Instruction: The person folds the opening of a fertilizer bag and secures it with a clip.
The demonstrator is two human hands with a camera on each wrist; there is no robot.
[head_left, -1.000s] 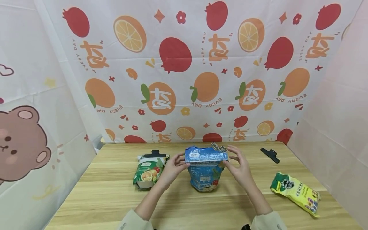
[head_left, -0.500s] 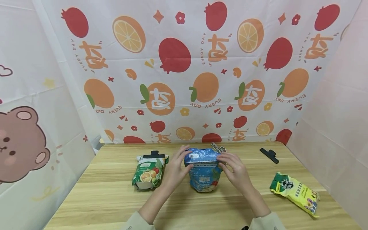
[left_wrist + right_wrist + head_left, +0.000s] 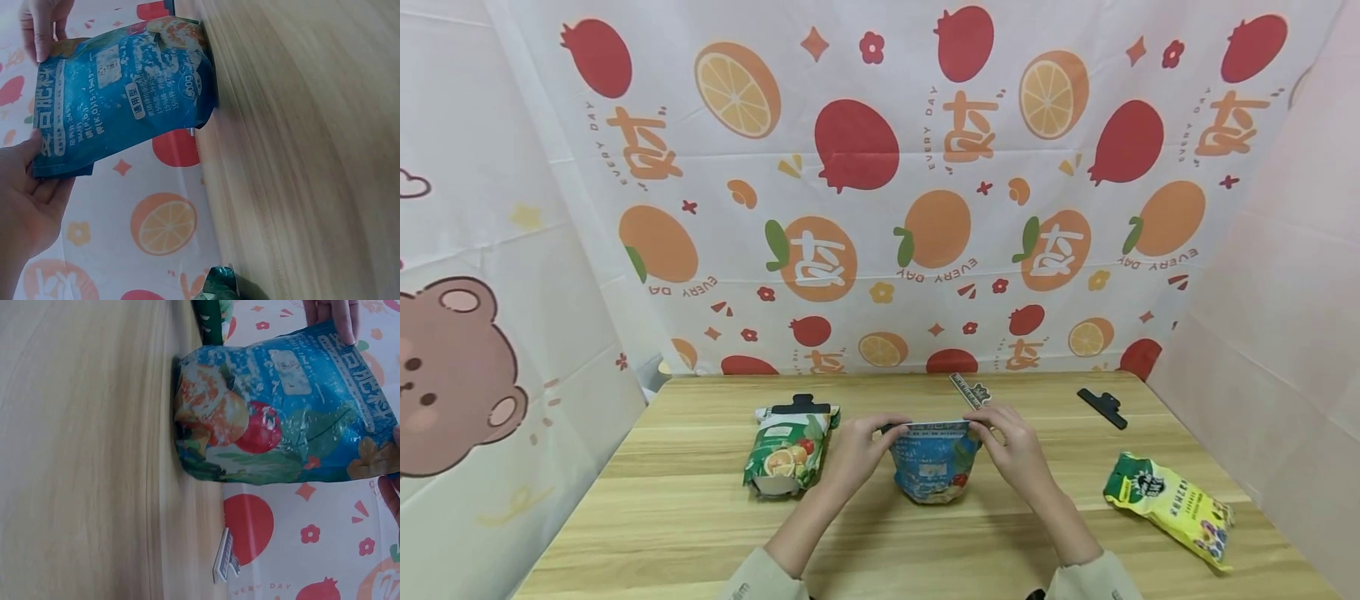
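Observation:
A blue printed bag (image 3: 932, 467) stands upright on the wooden table, its top edge folded over. My left hand (image 3: 859, 450) pinches the left end of the fold between thumb and fingers. At the right end, my right hand (image 3: 1017, 443) pinches the same fold. The left wrist view shows the printed side of the bag (image 3: 125, 94) with the left hand (image 3: 31, 206) at its near corner. Vegetables are printed on the bag (image 3: 275, 419) in the right wrist view, where only parts of the hands show.
A green bag (image 3: 784, 454) closed by a black clip (image 3: 801, 405) lies to the left. Behind the blue bag is a patterned clip (image 3: 972, 390). A loose black clip (image 3: 1102, 407) and a yellow-green packet (image 3: 1171, 504) lie to the right. A fruit-print curtain (image 3: 880, 208) hangs behind the table.
The bag's blue top flap has been folded down, so the bag looks shorter. Both hands have shifted from the flap to pinching the ends of the new folded edge.

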